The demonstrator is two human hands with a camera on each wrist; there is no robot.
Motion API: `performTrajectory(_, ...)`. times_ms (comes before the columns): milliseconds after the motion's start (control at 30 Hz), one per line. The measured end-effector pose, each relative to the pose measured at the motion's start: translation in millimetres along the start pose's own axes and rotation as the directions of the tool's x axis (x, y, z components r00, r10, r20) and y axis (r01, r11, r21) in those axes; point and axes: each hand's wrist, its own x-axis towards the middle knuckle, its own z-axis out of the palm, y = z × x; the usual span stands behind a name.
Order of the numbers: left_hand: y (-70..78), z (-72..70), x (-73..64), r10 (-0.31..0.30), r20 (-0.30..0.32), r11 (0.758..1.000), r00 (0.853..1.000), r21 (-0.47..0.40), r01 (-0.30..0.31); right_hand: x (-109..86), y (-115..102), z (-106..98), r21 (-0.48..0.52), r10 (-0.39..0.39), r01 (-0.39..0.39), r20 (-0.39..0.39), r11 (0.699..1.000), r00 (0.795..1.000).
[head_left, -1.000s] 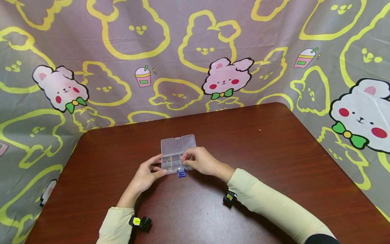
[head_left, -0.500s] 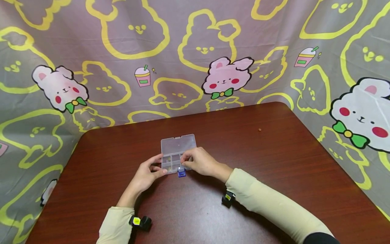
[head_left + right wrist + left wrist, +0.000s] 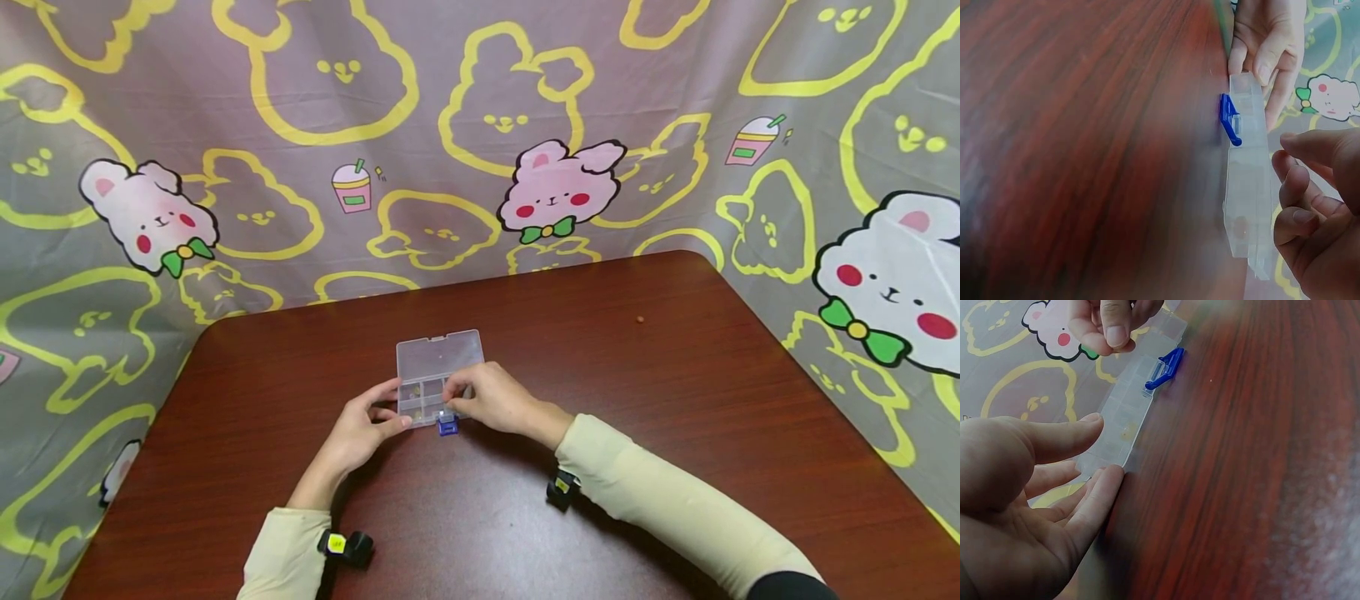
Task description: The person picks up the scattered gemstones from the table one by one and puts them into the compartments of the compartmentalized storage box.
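Note:
A clear plastic compartment box (image 3: 432,399) lies on the table, its lid (image 3: 438,356) swung back and its blue latch (image 3: 447,425) at the front edge. My left hand (image 3: 362,428) grips the box's left end, thumb at the front corner and fingers at the back. Small yellowish bits (image 3: 1129,430) show in a left compartment. Over the right-hand compartments hovers my right hand (image 3: 491,397), thumb and index fingertips brought close together. Whether something tiny sits between those tips cannot be seen. In the right wrist view a faint reddish spot (image 3: 1241,230) shows through the box's right end.
One small brown ball (image 3: 640,320) lies far right on the brown wooden table (image 3: 600,350). A patterned cloth curtain (image 3: 435,108) rises behind the table and along both sides. Black wrist cameras (image 3: 561,488) are strapped to both sleeves.
My right hand has shifted very slightly left over the box, its fingertips staying close together. The left hand and the box stay where they were.

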Motion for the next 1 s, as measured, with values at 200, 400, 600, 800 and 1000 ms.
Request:
performTrajectory(200,1.3,0.3,0.1,-0.001,-0.004,1.0,1.0,0.005,0.001,-5.0,7,-7,-0.018,-0.011,0.011,-0.045,1.0,0.999)
performTrajectory(400,2.8,0.2,0.1,0.005,-0.004,1.0,1.0,0.014,-0.005,-14.8,20,-19,-0.012,-0.031,0.03,-0.095,0.999,0.995)
performTrajectory(600,3.1,0.7,1.1,0.01,-0.007,1.0,1.0,0.018,-0.01,-30.2,40,-38,0.069,0.039,-0.031,-0.109,0.997,0.993)
performTrajectory(800,2.5,0.8,0.8,0.009,-0.009,0.999,1.0,0.032,-0.008,-48.7,66,-62,0.098,0.133,-0.121,-0.13,0.988,0.983)
performTrajectory(1000,-2.2,0.3,1.8,-0.003,-0.009,0.999,1.0,0.04,0.003,-68.4,89,-89,0.113,0.19,-0.173,-0.159,0.978,0.969)
